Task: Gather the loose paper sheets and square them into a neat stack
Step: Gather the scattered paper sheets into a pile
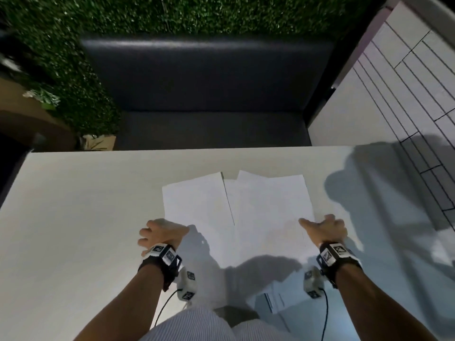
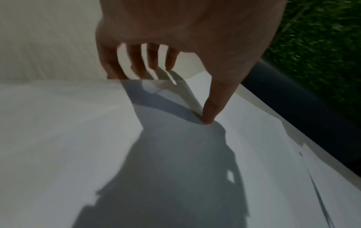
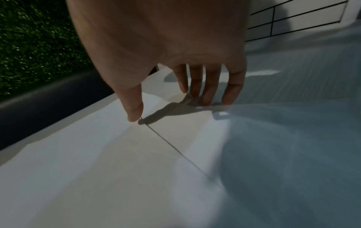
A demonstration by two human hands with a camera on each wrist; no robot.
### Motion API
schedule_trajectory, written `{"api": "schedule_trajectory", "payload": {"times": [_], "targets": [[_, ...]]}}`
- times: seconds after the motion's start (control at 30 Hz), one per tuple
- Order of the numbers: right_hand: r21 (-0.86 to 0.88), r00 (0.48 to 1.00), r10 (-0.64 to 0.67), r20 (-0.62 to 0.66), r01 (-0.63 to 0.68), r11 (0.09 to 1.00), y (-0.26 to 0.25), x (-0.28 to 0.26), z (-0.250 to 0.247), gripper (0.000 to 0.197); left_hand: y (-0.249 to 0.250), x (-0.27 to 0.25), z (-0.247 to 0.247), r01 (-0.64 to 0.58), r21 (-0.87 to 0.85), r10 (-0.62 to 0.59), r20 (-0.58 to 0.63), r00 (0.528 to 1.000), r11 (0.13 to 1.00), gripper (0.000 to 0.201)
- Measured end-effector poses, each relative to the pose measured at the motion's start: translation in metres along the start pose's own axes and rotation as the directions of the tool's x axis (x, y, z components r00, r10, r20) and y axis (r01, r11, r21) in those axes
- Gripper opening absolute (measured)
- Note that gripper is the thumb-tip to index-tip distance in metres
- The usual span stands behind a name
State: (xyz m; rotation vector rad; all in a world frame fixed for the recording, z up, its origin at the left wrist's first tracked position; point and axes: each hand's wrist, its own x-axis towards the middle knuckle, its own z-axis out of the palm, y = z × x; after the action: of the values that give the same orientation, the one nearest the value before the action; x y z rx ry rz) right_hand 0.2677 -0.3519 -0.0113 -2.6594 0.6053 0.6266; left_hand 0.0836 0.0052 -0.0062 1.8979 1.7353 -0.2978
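Several white paper sheets (image 1: pixel 258 205) lie overlapped and askew in the middle of the white table (image 1: pixel 73 217). My left hand (image 1: pixel 165 230) is at their left edge. In the left wrist view its thumb (image 2: pixel 210 111) presses on top of the paper (image 2: pixel 58 138), and its fingers (image 2: pixel 136 61) dip behind the raised edge, pinching it. At the right edge is my right hand (image 1: pixel 317 223). Its thumb (image 3: pixel 132 108) touches the top sheet (image 3: pixel 117 169), with the fingers (image 3: pixel 209 86) down at the paper's edge, their tips hidden.
A dark padded bench (image 1: pixel 206 77) stands beyond the table's far edge, backed by a green hedge wall (image 1: pixel 172 13). A white tiled wall (image 1: pixel 406 82) runs along the right. A brown paper bag (image 1: pixel 98 141) sits on the floor at the far left.
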Motion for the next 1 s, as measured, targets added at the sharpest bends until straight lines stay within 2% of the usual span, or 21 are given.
{"api": "schedule_trajectory", "payload": {"times": [0.1,0.2,0.3,0.37,0.4,0.5,0.53,0.6,0.63,0.67,0.7,0.77,0.83,0.9,1.0], "targets": [[0.144,0.993,-0.026,0.115,0.009,0.99,0.0,0.003,-0.001,0.099,-0.01,0.005,-0.001,-0.017,-0.1,0.032,0.157,0.987,0.995,0.088],[0.07,0.967,-0.041,0.252,0.024,0.997,-0.001,-0.003,-0.004,0.086,-0.014,0.01,-0.006,-0.078,-0.1,0.101,0.256,0.961,0.992,0.086],[-0.036,0.975,-0.029,0.221,0.038,0.999,-0.003,-0.014,-0.005,0.085,-0.014,0.012,-0.008,-0.185,-0.054,0.192,0.241,0.951,0.981,0.074],[-0.009,0.983,-0.043,0.179,0.045,0.999,-0.006,-0.019,-0.004,0.089,-0.012,0.009,-0.01,-0.236,-0.127,0.261,0.25,0.932,0.963,0.054],[0.033,0.982,-0.032,0.188,0.026,0.999,-0.008,-0.023,-0.004,0.092,-0.011,0.008,-0.011,-0.245,-0.153,0.279,0.262,0.924,0.957,0.051],[0.141,0.965,0.064,0.255,-0.102,0.985,-0.016,-0.031,-0.007,0.101,-0.009,0.009,-0.011,-0.196,-0.226,0.261,0.304,0.916,0.954,0.074],[0.141,0.953,0.085,0.291,-0.13,0.981,-0.017,-0.034,-0.009,0.098,-0.008,0.009,-0.01,-0.167,-0.254,0.245,0.314,0.917,0.953,0.081],[0.118,0.926,0.112,0.361,-0.164,0.979,-0.018,-0.037,-0.011,0.075,-0.008,0.014,-0.006,-0.136,-0.309,0.243,0.342,0.908,0.941,0.087],[0.109,0.915,0.108,0.389,-0.162,0.981,-0.017,-0.038,-0.011,0.061,-0.009,0.015,-0.005,-0.132,-0.306,0.243,0.361,0.9,0.943,0.083],[0.108,0.912,0.095,0.399,-0.15,0.983,-0.014,-0.038,-0.009,0.052,-0.011,0.015,-0.003,-0.145,-0.274,0.244,0.373,0.895,0.951,0.071],[0.109,0.915,0.079,0.396,-0.132,0.985,-0.013,-0.036,-0.007,0.051,-0.013,0.016,-0.002,-0.173,-0.241,0.256,0.373,0.892,0.955,0.056],[0.14,0.934,0.036,0.357,-0.091,0.986,-0.011,-0.033,-0.002,0.071,-0.016,0.013,-0.002,-0.228,-0.177,0.278,0.355,0.892,0.957,0.041],[0.17,0.93,-0.011,0.368,-0.056,0.984,-0.005,-0.025,0.006,0.087,-0.016,0.009,-0.003,-0.261,-0.163,0.304,0.352,0.885,0.951,0.039],[0.184,0.925,-0.056,0.377,-0.015,0.983,-0.001,-0.018,0.007,0.086,-0.014,0.004,-0.005,-0.304,-0.163,0.342,0.334,0.878,0.939,0.038],[0.189,0.951,-0.07,0.302,0.012,0.982,0.001,-0.014,-0.001,0.074,-0.014,0.002,-0.004,-0.322,-0.17,0.36,0.282,0.889,0.931,0.031]]}}
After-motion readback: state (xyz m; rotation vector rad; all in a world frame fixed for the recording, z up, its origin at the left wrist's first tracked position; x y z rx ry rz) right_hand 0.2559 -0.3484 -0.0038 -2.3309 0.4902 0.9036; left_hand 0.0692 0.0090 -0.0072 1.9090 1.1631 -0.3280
